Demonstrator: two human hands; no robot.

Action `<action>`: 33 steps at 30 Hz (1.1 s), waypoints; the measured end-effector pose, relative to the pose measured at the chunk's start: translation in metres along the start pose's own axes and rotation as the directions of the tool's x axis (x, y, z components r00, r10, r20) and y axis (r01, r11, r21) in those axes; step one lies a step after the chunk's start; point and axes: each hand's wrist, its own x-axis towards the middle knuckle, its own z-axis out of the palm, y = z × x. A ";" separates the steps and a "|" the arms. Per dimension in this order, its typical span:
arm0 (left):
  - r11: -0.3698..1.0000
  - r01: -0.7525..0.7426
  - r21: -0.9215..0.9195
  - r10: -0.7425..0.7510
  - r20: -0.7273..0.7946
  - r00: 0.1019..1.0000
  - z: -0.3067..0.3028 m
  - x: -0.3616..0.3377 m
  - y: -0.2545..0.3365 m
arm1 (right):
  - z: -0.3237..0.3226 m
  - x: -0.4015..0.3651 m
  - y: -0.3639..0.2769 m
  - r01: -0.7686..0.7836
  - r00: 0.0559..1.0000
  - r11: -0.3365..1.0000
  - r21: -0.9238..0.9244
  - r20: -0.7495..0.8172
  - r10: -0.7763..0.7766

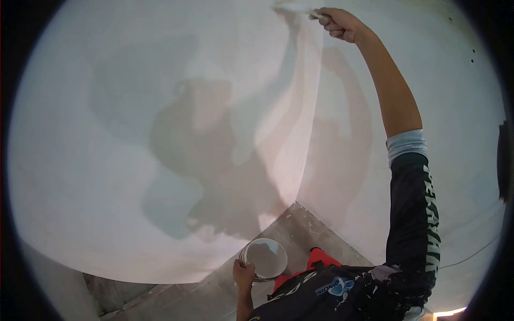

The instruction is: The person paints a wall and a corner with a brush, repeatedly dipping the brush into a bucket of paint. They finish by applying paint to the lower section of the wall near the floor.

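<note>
I see a white wall (134,134) filling most of the frame. At bottom centre sits a round paint pot (266,258), and the left hand (243,274) grips its rim. At top centre the right hand (341,24) is closed around a brush (294,7), which is pressed to the wall.

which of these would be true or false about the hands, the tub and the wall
The right hand grips a brush held high against the wall. True.
The left hand is empty. False: it holds a round tub by its rim.
The tub holds red paint. False: its inside looks whitish-grey.
A dark sleeve with pale lettering covers the raised upper arm. True.
</note>
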 end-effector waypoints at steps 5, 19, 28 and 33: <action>0.998 0.013 -0.059 -0.015 -0.039 0.999 -0.005 -0.005 0.015 | 0.016 0.015 0.044 0.036 0.961 0.969 0.246 -0.273 0.033; 0.997 0.048 -0.054 -0.053 -0.093 0.994 0.044 -0.014 0.059 | -0.013 0.043 0.083 -0.241 0.956 0.922 -0.304 0.089 0.280; 0.982 0.103 -0.157 -0.115 -0.069 0.991 0.081 -0.022 0.090 | 0.001 0.031 0.067 0.136 0.980 0.987 0.079 -0.158 -0.123; 0.983 0.108 -0.150 -0.119 -0.065 0.991 0.081 -0.026 0.098 | 0.050 -0.002 0.198 -0.195 0.977 0.956 0.219 -0.046 0.210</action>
